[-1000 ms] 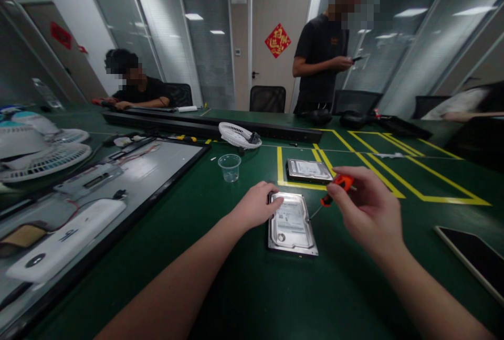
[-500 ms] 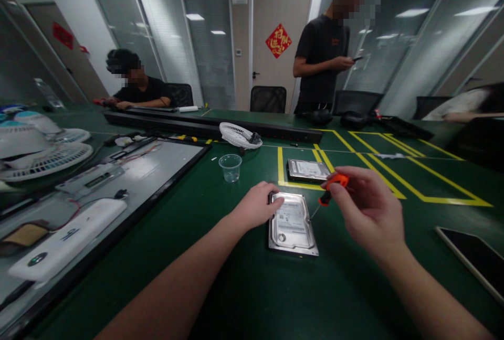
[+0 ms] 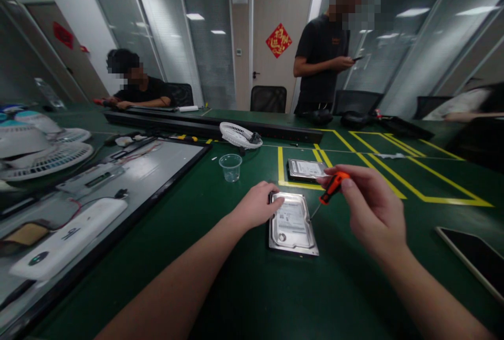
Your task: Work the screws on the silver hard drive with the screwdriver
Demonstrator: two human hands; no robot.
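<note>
A silver hard drive [image 3: 293,230] lies label side up on the green table in front of me. My left hand [image 3: 258,206] grips its far left corner, thumb on the top face and fingers over the side. In my right hand [image 3: 374,206] is a screwdriver [image 3: 334,187] with an orange and black handle, held between thumb and fingers. It leans, and its thin shaft meets the drive's right edge near the middle. Whether the tip sits in a screw is too small to tell. Just beyond lies a second hard drive [image 3: 305,168] inside yellow tape lines.
A clear plastic cup [image 3: 230,168] and a white fan grille [image 3: 240,135] stand beyond my left hand. To the left lies a large panel [image 3: 157,172] bearing a white power strip [image 3: 69,237]. A phone [image 3: 472,258] rests at right. Two people are across the table.
My right thumb and fingers have shifted around the screwdriver handle, which now leans a little further right. My left hand and the hard drive stay where they were.
</note>
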